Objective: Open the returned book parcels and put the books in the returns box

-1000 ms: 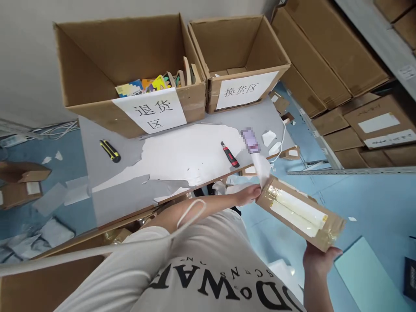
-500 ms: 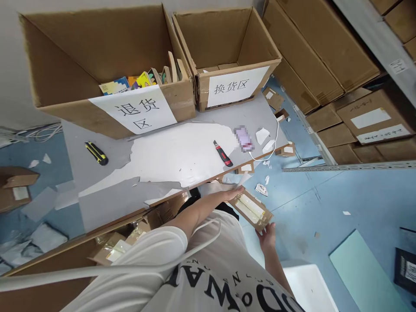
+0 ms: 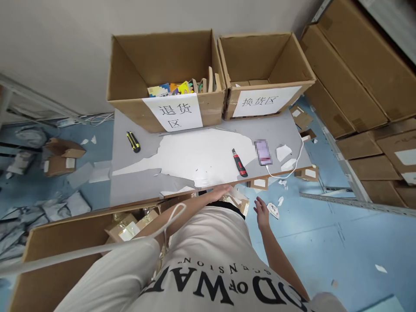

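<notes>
My left hand [image 3: 222, 191] is just below the table's front edge, closed at the upper end of a small taped cardboard box [image 3: 242, 209]. Its fingertips are partly hidden. A thin whitish sheet [image 3: 239, 194] sticks out beside these fingers, over the box. Most of the box is hidden behind my shirt. To the right, apart from the box, my right hand [image 3: 261, 212] is open and empty, its fingers spread. A red and black utility knife [image 3: 239, 163] lies on the table above my left hand. Further left on the table is a yellow and black utility knife [image 3: 133, 141].
Two open cartons with paper signs stand at the table's back; the left carton [image 3: 130, 108] holds several books. A phone [image 3: 263, 151] with a white cable [image 3: 292, 171] lies at the right. A large carton [image 3: 65, 255] with taped boxes is at lower left. Shelving stands right.
My right hand has let go of the cardboard box and moved up and left. The box has come in closer to my body, beside my left hand. The view has shifted.
</notes>
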Available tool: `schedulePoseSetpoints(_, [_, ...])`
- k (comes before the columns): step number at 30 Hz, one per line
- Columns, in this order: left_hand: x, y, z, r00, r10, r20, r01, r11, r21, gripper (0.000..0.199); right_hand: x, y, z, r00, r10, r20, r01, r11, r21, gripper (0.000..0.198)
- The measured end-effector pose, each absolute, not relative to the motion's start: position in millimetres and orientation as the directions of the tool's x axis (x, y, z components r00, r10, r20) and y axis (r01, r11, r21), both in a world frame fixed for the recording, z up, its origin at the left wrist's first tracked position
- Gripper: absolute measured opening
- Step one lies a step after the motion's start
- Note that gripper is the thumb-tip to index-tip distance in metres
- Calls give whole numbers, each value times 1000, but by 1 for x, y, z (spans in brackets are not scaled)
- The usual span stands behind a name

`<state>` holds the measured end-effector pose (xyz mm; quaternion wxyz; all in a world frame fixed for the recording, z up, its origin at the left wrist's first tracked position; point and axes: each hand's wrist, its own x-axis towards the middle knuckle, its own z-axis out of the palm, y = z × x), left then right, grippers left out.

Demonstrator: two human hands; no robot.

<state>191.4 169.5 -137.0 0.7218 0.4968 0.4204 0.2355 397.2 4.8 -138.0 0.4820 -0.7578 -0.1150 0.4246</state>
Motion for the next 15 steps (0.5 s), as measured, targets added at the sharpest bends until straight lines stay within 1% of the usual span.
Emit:
schedulePoseSetpoints(2, [169,181,-127,525,764,-376,91,389,917,46,393,49,-131,540,708,-455,-161,-444,-882,62])
schedulePoseSetpoints(3, [157,186,-121,476,797,-373,76,385,920,50,389,71,-127,497,759,-420,-144,-405,-903,61])
schedulePoseSetpoints(5, [133,194,-107,332,881,-337,21,351,936,58,377,114,-117,403,843,-356,-146,-324,-935,59])
schedulePoseSetpoints(7, [109,199,-93,150,945,-291,-29,299,954,64,364,155,-106,316,903,-290,-162,-250,-955,58])
schedulePoseSetpoints(9, [88,198,-83,-19,965,-262,-66,261,963,69,350,192,-95,256,935,-244,-194,-198,-961,57])
schedulePoseSetpoints(11, [69,192,-78,-147,956,-256,-102,242,965,71,335,223,-85,203,949,-241,-261,-185,-947,58])
schedulePoseSetpoints(13, [55,180,-76,-252,931,-262,-126,237,963,70,320,246,-78,138,952,-273,-333,-214,-918,57])
schedulePoseSetpoints(15, [44,163,-77,-360,893,-272,-140,236,962,70,303,261,-75,52,950,-307,-362,-269,-893,56])
